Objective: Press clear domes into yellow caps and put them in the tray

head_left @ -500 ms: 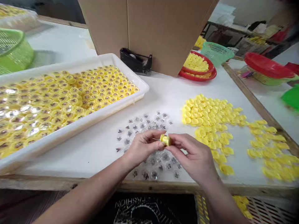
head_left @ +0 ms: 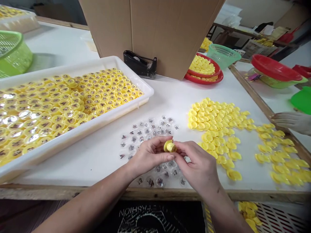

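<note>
A small yellow spool-shaped piece is held between my two hands above the white table. My left hand pinches it from the left, thumb below and fingers behind. From the right, my right hand grips it with thumb and forefinger. Under and around the hands lie several clear round pieces with small dark figures. To the right spread many yellow cup-like pieces. A white tray at the left holds rows of yellow pieces with pictures under clear covers.
Behind stand a cardboard box and a black tape dispenser. Red plates of yellow pieces are at the back right. A green basket sits far left. Another person's gloved hand is at the right edge.
The yellow piece has tilted between my fingers, one end now turned toward the camera. A gloved hand of another person has come in at the right.
</note>
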`<state>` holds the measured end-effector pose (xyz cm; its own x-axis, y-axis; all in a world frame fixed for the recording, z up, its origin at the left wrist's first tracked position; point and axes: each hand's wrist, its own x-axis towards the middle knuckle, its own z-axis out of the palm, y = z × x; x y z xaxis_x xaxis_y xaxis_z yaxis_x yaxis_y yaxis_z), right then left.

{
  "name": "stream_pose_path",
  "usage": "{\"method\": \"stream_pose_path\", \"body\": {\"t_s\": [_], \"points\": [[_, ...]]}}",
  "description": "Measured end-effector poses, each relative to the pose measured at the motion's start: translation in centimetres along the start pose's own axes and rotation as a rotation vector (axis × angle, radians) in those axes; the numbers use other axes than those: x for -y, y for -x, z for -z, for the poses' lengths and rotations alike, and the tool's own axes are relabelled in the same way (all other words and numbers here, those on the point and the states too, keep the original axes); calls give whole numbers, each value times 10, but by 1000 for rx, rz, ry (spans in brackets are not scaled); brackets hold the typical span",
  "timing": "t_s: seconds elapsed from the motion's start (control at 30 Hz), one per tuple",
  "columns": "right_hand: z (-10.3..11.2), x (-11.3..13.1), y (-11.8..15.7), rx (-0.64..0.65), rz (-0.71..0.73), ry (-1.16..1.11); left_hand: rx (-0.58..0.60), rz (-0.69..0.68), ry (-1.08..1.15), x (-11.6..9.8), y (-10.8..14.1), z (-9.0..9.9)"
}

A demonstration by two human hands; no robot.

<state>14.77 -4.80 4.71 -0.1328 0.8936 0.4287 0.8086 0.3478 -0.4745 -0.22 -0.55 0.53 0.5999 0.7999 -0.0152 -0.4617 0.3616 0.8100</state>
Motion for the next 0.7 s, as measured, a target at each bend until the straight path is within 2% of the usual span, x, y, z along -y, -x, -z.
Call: {"method": "stream_pose_path", "body": {"t_s": [0.07, 0.13, 0.27, 0.43, 0.57, 0.7], "points": [[-4, 0, 2, -36, 27, 28, 8, -10, -30, -1, 0, -1], [-6, -2, 3, -14, -2, -23, -19, -16, -89, -2, 0, -1], [-4, -12, 2, 138, -214, -333, -74, -61, -265, -3, 0, 0], [-9, -23, 4, 195, -379, -634, -134, -181, -600, -3, 0, 4], [-23, -26, 11, 165, -424, -682, -194, -149, -776, -9, 1, 5], [-34, -27, 16, 126, -475, -705, -230, -99, -866, -11, 2, -2]]}}
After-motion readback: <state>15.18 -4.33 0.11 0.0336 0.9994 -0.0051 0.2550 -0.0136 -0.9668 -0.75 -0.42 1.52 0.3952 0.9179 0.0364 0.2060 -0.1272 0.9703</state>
